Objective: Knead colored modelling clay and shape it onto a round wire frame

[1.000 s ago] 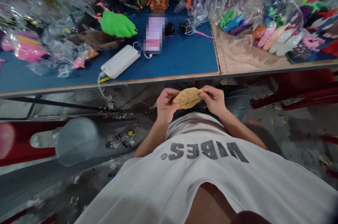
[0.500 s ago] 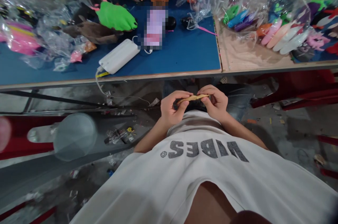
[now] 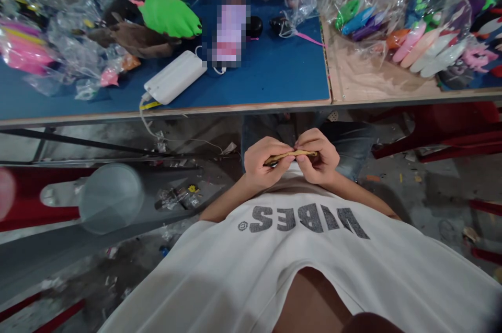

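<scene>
Your fingers [image 3: 280,151] pinch the flat tan soft toy piece [image 3: 292,155] edge-on, long axis left to right, left hand [image 3: 265,161] and right hand [image 3: 319,155] gripping opposite ends, below the blue tabletop [image 3: 274,82].

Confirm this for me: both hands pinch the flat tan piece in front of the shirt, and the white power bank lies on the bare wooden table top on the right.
Not quite. The head view shows the white power bank on the blue table top, not the wooden one. The rest holds: the left hand and right hand pinch the flat tan piece in front of the shirt.
</scene>
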The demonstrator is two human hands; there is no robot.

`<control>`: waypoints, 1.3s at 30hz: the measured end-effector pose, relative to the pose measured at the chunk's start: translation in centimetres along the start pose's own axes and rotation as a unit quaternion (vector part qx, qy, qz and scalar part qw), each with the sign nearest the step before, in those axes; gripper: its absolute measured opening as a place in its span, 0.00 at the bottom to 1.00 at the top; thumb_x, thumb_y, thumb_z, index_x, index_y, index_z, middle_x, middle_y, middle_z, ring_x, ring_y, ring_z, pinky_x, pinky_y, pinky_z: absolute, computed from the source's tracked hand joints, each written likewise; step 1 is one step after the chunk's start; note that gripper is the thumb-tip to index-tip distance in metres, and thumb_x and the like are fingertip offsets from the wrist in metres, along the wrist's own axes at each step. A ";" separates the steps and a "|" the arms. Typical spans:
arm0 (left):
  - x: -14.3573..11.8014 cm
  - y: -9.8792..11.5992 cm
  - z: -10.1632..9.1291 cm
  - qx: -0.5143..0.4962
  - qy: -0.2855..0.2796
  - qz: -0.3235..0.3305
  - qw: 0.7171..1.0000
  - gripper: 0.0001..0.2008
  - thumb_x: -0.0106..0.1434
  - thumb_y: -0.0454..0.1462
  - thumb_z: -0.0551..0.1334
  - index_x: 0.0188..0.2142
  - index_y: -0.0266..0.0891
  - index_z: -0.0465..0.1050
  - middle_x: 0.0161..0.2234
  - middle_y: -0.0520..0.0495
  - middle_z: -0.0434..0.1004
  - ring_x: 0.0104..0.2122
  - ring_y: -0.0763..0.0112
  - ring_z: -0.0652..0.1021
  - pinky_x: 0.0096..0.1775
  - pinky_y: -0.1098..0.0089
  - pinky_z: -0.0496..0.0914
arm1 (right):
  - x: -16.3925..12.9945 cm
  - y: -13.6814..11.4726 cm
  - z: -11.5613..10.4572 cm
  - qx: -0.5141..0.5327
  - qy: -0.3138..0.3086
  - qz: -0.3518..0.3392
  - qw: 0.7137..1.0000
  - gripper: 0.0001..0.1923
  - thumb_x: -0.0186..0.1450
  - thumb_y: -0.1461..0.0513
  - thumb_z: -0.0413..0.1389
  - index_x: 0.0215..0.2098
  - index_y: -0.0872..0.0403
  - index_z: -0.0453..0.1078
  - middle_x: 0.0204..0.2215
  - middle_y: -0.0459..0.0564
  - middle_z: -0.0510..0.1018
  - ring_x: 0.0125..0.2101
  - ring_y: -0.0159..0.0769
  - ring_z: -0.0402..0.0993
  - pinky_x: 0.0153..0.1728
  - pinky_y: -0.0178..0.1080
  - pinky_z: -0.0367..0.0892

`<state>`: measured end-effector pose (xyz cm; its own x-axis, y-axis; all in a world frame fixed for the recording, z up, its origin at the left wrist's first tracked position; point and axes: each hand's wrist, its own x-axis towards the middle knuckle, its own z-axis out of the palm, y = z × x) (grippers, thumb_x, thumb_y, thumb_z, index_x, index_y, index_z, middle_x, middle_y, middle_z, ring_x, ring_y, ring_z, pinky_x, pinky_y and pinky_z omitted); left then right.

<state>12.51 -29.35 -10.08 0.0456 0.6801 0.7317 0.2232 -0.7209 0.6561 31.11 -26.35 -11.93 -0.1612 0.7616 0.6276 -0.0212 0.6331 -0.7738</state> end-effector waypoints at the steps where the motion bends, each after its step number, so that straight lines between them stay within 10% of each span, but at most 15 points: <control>1: 0.0 0.0 0.0 0.002 0.001 0.004 1.000 0.15 0.66 0.33 0.74 0.51 0.46 0.84 0.41 0.46 0.91 0.36 0.63 0.87 0.40 0.62 0.82 | 0.0 0.0 0.0 -0.002 0.002 0.008 1.000 0.09 0.68 0.49 0.66 0.42 0.42 0.77 0.34 0.53 0.82 0.37 0.48 0.81 0.39 0.55 0.78; 8: -0.2 -0.1 0.2 -0.015 0.040 -0.018 0.999 0.09 0.67 0.35 0.73 0.48 0.46 0.84 0.39 0.47 0.90 0.36 0.64 0.87 0.39 0.64 0.82 | 0.5 -0.8 0.5 0.066 -0.003 -0.009 0.998 0.11 0.72 0.53 0.64 0.52 0.41 0.79 0.40 0.53 0.83 0.40 0.46 0.80 0.41 0.51 0.77; 17: -0.5 0.0 -0.1 -0.030 0.097 -0.229 0.968 0.12 0.70 0.48 0.74 0.44 0.42 0.85 0.39 0.46 0.88 0.36 0.67 0.85 0.39 0.70 0.78 | 0.1 1.4 0.6 0.157 0.055 0.099 0.981 0.10 0.77 0.51 0.61 0.46 0.46 0.82 0.38 0.50 0.82 0.40 0.41 0.79 0.43 0.45 0.72; 24: -0.2 -0.6 0.1 -0.050 0.100 -0.220 0.969 0.08 0.71 0.44 0.74 0.41 0.42 0.87 0.36 0.47 0.87 0.35 0.69 0.83 0.38 0.70 0.75 | 0.6 0.8 -0.1 0.153 -0.004 0.128 0.980 0.07 0.74 0.55 0.66 0.45 0.49 0.83 0.38 0.48 0.83 0.36 0.36 0.78 0.38 0.40 0.71; 34: -0.4 -0.7 0.3 -0.085 0.068 -0.230 0.967 0.11 0.70 0.47 0.74 0.42 0.43 0.85 0.37 0.47 0.85 0.35 0.67 0.82 0.38 0.68 0.74 | 0.9 0.6 0.2 0.052 -0.001 0.036 0.998 0.09 0.75 0.58 0.64 0.52 0.47 0.83 0.39 0.50 0.84 0.38 0.38 0.81 0.39 0.44 0.75; 39: -0.8 -1.0 1.2 -0.057 0.120 -0.243 0.961 0.29 0.65 0.58 0.75 0.58 0.46 0.80 0.58 0.39 0.80 0.59 0.54 0.81 0.61 0.57 0.76 | 1.6 0.9 -0.7 -0.119 0.084 -0.212 0.966 0.12 0.74 0.59 0.63 0.55 0.45 0.81 0.38 0.50 0.86 0.36 0.41 0.82 0.35 0.46 0.78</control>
<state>13.39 -29.02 -11.53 -0.2650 0.9002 0.3457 0.0520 -0.3446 0.9373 31.57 -24.49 -11.58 -0.0259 0.4262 0.9043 0.1810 0.8916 -0.4150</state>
